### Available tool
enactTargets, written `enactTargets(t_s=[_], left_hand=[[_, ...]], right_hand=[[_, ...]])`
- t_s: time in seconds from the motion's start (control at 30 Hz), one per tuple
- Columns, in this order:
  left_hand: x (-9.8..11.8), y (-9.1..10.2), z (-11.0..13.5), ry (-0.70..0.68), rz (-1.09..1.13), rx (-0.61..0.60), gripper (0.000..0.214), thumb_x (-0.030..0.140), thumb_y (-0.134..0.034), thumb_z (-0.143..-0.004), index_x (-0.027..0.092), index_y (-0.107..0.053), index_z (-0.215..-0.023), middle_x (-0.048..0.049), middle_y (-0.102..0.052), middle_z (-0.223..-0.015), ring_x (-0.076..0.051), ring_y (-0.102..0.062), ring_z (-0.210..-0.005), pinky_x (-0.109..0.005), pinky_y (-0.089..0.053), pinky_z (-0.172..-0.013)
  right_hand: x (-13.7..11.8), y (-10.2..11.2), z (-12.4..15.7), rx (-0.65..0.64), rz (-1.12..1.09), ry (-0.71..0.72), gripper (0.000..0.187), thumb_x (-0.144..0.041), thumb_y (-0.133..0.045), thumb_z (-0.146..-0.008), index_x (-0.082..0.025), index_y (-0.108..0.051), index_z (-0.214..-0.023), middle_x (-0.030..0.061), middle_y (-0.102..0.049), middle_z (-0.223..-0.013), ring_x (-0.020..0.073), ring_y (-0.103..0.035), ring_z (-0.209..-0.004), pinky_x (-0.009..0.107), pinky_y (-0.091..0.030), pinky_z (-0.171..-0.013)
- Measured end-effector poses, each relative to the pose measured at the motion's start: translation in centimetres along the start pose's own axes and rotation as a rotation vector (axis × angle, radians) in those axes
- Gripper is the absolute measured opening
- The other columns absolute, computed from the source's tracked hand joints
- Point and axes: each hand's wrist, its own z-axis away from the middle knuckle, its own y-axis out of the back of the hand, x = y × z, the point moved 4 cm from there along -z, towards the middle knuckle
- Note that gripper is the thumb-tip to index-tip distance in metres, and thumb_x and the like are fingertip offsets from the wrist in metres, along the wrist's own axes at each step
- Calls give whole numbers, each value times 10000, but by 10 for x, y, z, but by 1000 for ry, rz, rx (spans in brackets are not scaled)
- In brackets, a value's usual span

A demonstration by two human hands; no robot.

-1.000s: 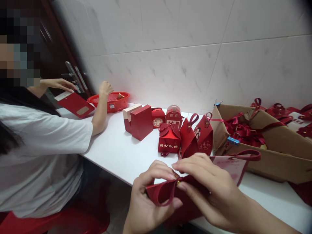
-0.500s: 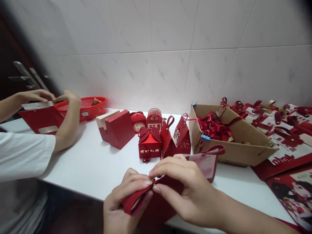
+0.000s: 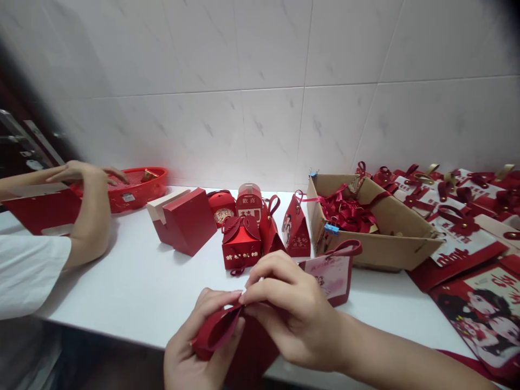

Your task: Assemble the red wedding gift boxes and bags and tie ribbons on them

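Observation:
At the front edge of the table, my left hand (image 3: 187, 346) is closed around a folded dark red ribbon strap (image 3: 217, 331), pinching it between thumb and fingers. My right hand (image 3: 300, 311) pinches the strap's ends together, its fingertips meeting those of the left. A small white bit shows between the fingertips; the fastener there is mostly hidden. Below the strap hangs a dark red gift bag (image 3: 254, 355), partly covered by both hands. Just beyond the right hand stands a pink-printed gift bag (image 3: 335, 273) with a red strap.
Small red gift boxes (image 3: 241, 249) stand mid-table beside a larger red box (image 3: 193, 219). A cardboard box (image 3: 390, 252) holds red ribbons. Many strapped gift bags (image 3: 463, 233) lie at right. On the left, another person's arm (image 3: 91, 216) reaches near a red basket (image 3: 138, 197).
The view has swung slightly right. My right fingers have closed further over the strap's ends, covering the gold fastener seen before. The other person's hand has reached out to the red basket.

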Motion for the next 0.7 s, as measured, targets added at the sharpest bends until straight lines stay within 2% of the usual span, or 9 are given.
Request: enactTargets(t_s=[0.13, 0.37, 0.53, 0.7], left_hand=[[-1, 3, 0, -77, -87, -38, 68, 251, -715, -768, 255, -709, -836, 10, -647, -798, -138, -611, -732, -209, -506, -679], [0, 4, 1, -244, -233, -84, 147, 199, -670, -799, 265, -675, -930, -4, -660, -916, -174, -611, -829, -262, -497, -760], [1, 2, -1, -264, -277, -92, 145, 214, -652, -823, 268, -664, -957, -15, -645, -961, -191, -596, -865, -302, -483, -821], [-1, 2, 0, -222, -289, -67, 144, 220, -652, -829, 279, -666, -960, -5, -631, -983, -176, -587, -872, -289, -464, -841]], right_hand=[[1, 0, -1, -1, -13, 28, 170, -39, -527, -836, -123, -646, -921, 96, -593, -891, 153, -551, -819, 280, -507, -744], [3, 0, -2, -34, 42, 19, 133, -104, -502, -874, -155, -617, -916, 86, -633, -921, 150, -575, -811, 285, -518, -737], [5, 1, -6, -64, 13, 34, 134, -86, -492, -872, -169, -590, -907, 74, -676, -916, 156, -601, -877, 296, -519, -809], [5, 2, -8, -63, 2, 51, 126, -74, -493, -870, -145, -594, -898, 94, -674, -930, 164, -598, -897, 299, -520, -823]])
